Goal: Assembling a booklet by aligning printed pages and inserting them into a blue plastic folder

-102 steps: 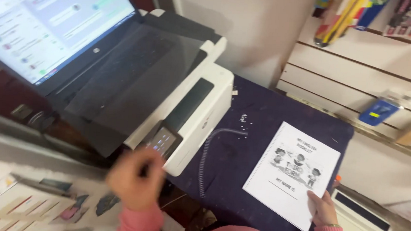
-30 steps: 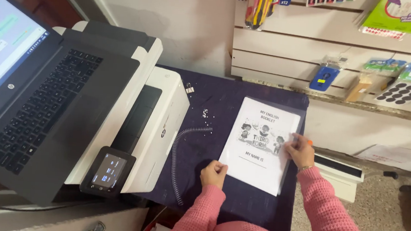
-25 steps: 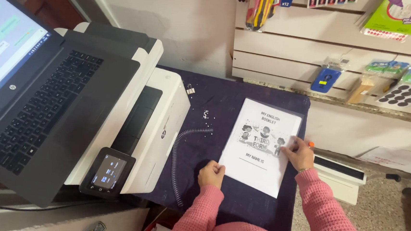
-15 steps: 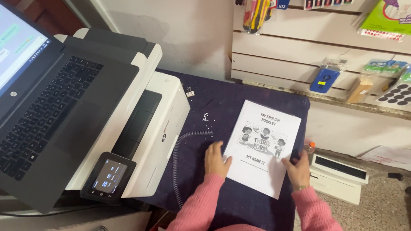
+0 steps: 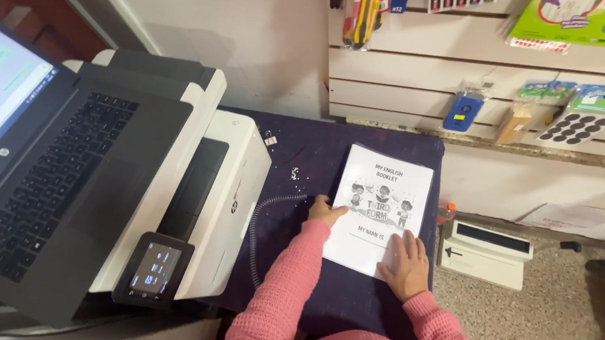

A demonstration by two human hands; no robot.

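A person in a pink knitted sweater steadies a printed booklet (image 5: pixel 383 210) on a dark purple table (image 5: pixel 303 156) beside a white printer (image 5: pixel 225 207) — the pages already out of the machine and lying flat in a neat stack, cover up. The left hand (image 5: pixel 322 210) touches the stack's left edge, fingers curled toward it, while the right hand (image 5: pixel 404 264) lies flat on the lower right corner, fingers together, pressing down. A coiled plastic binding spiral (image 5: pixel 265 221) lies on the cloth just beside the pages, not yet threaded — by the look of it, printing is finished and binding remains. An open laptop (image 5: pixel 52 195) sits atop the printer.
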